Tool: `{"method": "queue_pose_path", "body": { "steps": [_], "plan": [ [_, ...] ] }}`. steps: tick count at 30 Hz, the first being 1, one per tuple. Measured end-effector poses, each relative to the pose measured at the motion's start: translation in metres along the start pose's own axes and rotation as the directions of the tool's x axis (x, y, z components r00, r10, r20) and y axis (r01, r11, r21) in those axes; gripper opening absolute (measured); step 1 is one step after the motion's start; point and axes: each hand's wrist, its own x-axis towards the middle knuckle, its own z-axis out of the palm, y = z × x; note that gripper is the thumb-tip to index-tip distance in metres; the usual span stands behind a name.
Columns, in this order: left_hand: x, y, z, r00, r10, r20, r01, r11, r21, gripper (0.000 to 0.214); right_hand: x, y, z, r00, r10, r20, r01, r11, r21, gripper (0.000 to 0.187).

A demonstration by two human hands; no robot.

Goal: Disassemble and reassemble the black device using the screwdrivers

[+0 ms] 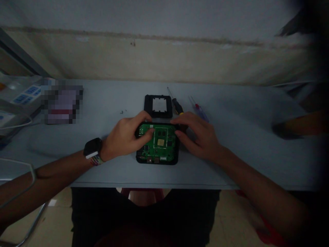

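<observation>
A green circuit board [161, 151] lies in a black square plastic case [157, 162] on the table in front of me. My left hand [125, 135] grips the upper left corner, its thumb over the board and its fingers at the far edge. At the upper right corner my right hand [199, 135] pinches the case, thumb by the board's side and index finger along the far rim. Just beyond sits a black frame-like cover [149, 105] with a rectangular opening. Close to my right hand lie a black and yellow screwdriver [177, 105] and a clear-handled screwdriver [200, 109].
Several tiny dark pieces [123, 112], perhaps screws, lie left of the cover. A blurred-out flat object [61, 104] and plastic-wrapped packages [23, 97] are at the left. A yellow and black object [300, 125] is at the right. The wall [164, 61] borders the table's far edge.
</observation>
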Motion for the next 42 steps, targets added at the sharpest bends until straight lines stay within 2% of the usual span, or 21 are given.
{"method": "queue_pose_path", "body": {
  "steps": [18, 22, 28, 31, 42],
  "plan": [
    [0.002, 0.006, 0.000, 1.000, 0.002, 0.022, -0.001, 0.999, -0.054, 0.007, 0.000, 0.000, 0.001, 1.000, 0.001, -0.006, -0.001, 1.000, 0.009, 0.031],
    [0.003, 0.004, -0.001, 1.000, 0.023, 0.019, -0.022, 0.999, -0.046, 0.007, 0.000, 0.000, 0.000, 1.000, 0.006, 0.006, -0.006, 1.000, 0.005, 0.031],
    [0.003, -0.002, -0.002, 0.999, 0.044, 0.032, -0.040, 0.992, -0.120, 0.013, -0.001, 0.004, 0.002, 0.999, 0.023, 0.044, -0.023, 1.000, -0.016, 0.027],
    [0.004, -0.003, -0.002, 0.999, 0.030, 0.036, -0.026, 0.995, -0.099, 0.018, -0.001, 0.006, 0.005, 0.997, 0.041, 0.067, -0.039, 0.999, -0.030, 0.024],
    [0.012, -0.014, 0.001, 0.998, -0.025, 0.054, 0.023, 0.999, 0.033, 0.012, 0.000, 0.010, 0.011, 0.972, 0.184, 0.148, -0.174, 0.981, -0.083, 0.021]
  ]
}}
